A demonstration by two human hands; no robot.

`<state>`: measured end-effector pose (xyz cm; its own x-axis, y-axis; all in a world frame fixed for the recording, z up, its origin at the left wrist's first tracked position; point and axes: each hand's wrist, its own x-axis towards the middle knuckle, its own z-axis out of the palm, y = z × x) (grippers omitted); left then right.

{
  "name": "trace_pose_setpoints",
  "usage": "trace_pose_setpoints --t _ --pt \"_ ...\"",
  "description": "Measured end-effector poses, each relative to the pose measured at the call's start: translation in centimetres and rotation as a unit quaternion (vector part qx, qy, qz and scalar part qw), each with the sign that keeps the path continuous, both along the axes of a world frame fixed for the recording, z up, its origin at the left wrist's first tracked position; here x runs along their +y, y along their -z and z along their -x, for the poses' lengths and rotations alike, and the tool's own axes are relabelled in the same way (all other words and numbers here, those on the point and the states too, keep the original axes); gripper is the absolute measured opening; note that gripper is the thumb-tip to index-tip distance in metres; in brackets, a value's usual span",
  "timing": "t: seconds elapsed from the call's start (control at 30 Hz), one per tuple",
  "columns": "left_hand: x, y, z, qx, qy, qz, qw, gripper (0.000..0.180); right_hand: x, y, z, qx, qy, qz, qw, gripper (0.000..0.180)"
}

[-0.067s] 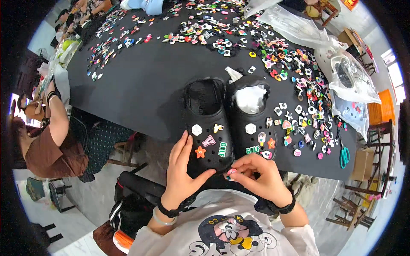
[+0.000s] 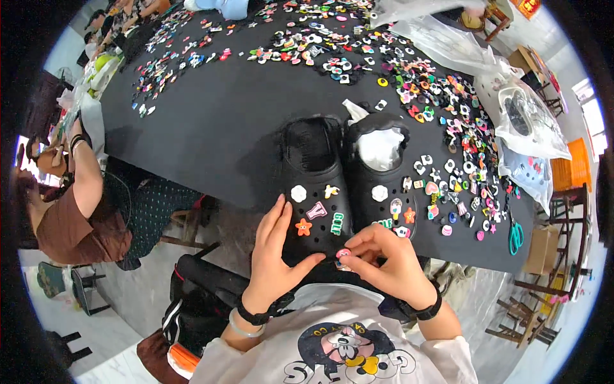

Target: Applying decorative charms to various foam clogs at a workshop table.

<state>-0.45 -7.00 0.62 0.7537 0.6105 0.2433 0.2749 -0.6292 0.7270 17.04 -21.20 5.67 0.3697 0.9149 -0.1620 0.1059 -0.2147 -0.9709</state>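
Note:
Two black clogs stand side by side at the table's near edge, toes toward me. On the left clog (image 2: 320, 240) sit a white flower, an orange starfish, a pink letter and a green lettered shoe charm. Similar charms dot the right clog (image 2: 377, 208), which has white stuffing in its opening. My left hand (image 2: 272, 246) holds the left clog, its fingers straight along the outer side and its thumb by the toe. Between thumb and index finger, my right hand (image 2: 390, 262) pinches a small pink shoe charm (image 2: 343, 254) at the left clog's toe; its underside is hidden.
Loose charms (image 2: 448, 128) cover the table's far and right parts. Teal-handled scissors (image 2: 515, 238) lie at the right edge. Clear plastic bags (image 2: 521, 115) rest beyond them. A person in brown (image 2: 89, 217) sits on the left. A black bag (image 2: 198, 301) is below the table edge.
My right hand has brought the pink charm slightly left and up against the left clog's toe. The whole view has shifted a little; my left hand keeps its place at the clog.

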Motion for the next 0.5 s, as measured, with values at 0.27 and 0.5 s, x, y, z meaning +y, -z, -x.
trace_pose_setpoints --t 0.27,0.5 --pt "-0.2 2.3 0.7 -0.097 -0.010 0.147 0.984 0.080 3.8 0.3 1.1 -0.156 -0.046 -0.014 0.987 0.028" --pt "-0.7 3.6 0.7 -0.149 -0.037 0.294 0.943 0.077 3.9 0.1 1.1 -0.144 -0.053 0.019 0.988 0.028"
